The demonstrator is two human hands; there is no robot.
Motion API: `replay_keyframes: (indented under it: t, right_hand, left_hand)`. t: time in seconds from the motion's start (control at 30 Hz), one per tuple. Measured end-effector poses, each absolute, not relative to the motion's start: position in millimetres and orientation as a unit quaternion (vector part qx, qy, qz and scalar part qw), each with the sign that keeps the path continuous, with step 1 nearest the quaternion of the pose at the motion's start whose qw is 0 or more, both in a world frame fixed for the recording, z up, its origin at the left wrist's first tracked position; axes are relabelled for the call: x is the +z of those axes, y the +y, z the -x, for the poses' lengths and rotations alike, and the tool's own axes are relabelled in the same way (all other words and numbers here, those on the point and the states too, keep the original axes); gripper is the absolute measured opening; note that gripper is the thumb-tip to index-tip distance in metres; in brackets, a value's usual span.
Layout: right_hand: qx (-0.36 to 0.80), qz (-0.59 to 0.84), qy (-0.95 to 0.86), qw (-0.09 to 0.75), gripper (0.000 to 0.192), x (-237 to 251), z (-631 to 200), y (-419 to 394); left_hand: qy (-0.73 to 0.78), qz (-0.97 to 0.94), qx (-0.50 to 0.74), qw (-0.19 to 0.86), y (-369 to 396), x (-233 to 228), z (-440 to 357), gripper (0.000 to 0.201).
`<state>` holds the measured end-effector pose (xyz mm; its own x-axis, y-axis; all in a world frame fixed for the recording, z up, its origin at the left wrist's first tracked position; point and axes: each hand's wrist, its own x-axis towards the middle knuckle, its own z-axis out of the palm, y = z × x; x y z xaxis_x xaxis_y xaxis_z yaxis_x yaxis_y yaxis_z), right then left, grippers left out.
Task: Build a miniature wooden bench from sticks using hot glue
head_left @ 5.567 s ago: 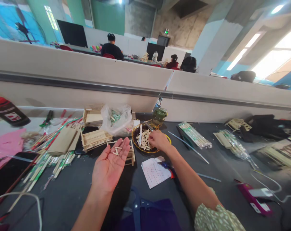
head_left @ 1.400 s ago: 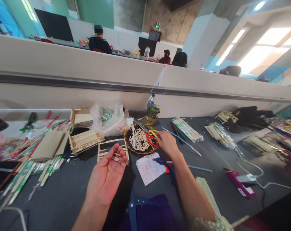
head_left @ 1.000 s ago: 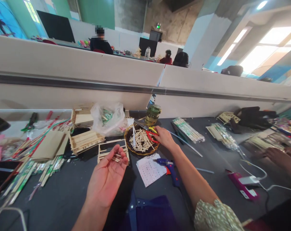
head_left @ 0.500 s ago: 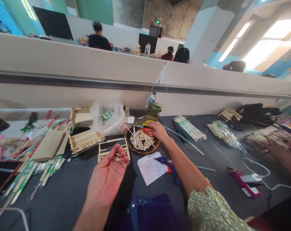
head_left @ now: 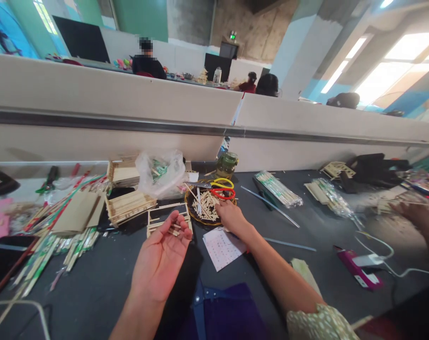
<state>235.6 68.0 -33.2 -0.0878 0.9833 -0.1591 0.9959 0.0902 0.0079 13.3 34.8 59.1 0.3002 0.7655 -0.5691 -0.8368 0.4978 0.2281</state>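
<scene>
My left hand (head_left: 161, 259) is palm up over the dark table, fingers curled around several short wooden stick pieces (head_left: 173, 230). My right hand (head_left: 229, 217) rests at the near rim of a round woven dish (head_left: 192, 212) filled with cut sticks; whether its fingers grip a stick is hidden. Pliers with red and yellow handles (head_left: 221, 188) lie across the dish's far side. A small stick frame (head_left: 167, 218) lies just beyond my left hand.
Stick-built boxes (head_left: 129, 204), a plastic bag (head_left: 160, 173), a green jar (head_left: 226, 164) and wrapped chopstick bundles (head_left: 277, 188) stand around. A printed paper (head_left: 222, 247) lies near my right wrist. Another person's hand (head_left: 418, 216) is at the right. A grey partition (head_left: 129, 108) rises behind.
My right hand left the pliers lying across the dish and drew back to the dish's near rim. My left hand stayed palm up, fingers curling over the sticks.
</scene>
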Motion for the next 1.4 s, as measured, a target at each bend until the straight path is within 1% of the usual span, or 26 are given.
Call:
replay_keyframes:
  t: [0.1,0.17,0.27,0.37,0.5,0.67,0.77,0.93,1.1,1.2,1.4]
  right_hand:
    - [-0.067,-0.645,0.759,0.061,0.024,-24.7,-230.1,62.4]
    - [-0.078,-0.640,0.763,0.045,0.025,-17.8,-233.6,56.9]
    - [-0.068,-0.682,0.729,0.006,0.029,-13.9,-246.2,51.6]
    - [-0.045,-0.720,0.692,0.014,0.029,-20.4,-253.6,54.8]
    - [-0.041,-0.723,0.689,0.026,0.033,-35.0,-241.8,66.6]
    - [-0.072,-0.694,0.716,0.004,0.032,-40.9,-229.3,67.7]
    - [-0.087,-0.695,0.714,-0.023,0.037,-36.2,-237.5,59.3]
    - [-0.065,-0.745,0.661,-0.062,0.037,-21.4,-260.4,46.5]
    - [-0.039,-0.783,0.617,-0.064,0.026,-11.6,-271.7,45.8]
    - [-0.018,-0.804,0.592,-0.060,0.024,-13.2,-277.2,49.4]
    - [0.012,-0.839,0.539,-0.068,0.027,-24.7,-289.3,56.9]
  left_hand:
    - [0.309,0.049,0.505,0.804,35.1,59.8,-9.1,0.025]
    - [0.302,0.047,0.510,0.804,35.3,60.6,-5.1,0.025]
    - [0.295,0.049,0.515,0.803,35.1,63.2,1.0,0.026]
    - [0.286,0.047,0.522,0.802,34.3,66.7,5.9,0.026]
    - [0.271,0.040,0.530,0.803,32.7,69.7,10.6,0.026]
    - [0.257,0.037,0.537,0.803,29.2,71.9,13.9,0.025]
    - [0.254,0.039,0.535,0.805,25.9,71.5,16.8,0.025]
    - [0.255,0.045,0.539,0.802,23.4,67.4,25.0,0.025]
    - [0.258,0.034,0.566,0.782,27.0,68.7,32.1,0.024]
    - [0.259,0.030,0.576,0.775,29.9,70.7,35.3,0.025]
    - [0.260,0.025,0.587,0.767,35.0,72.7,39.4,0.024]
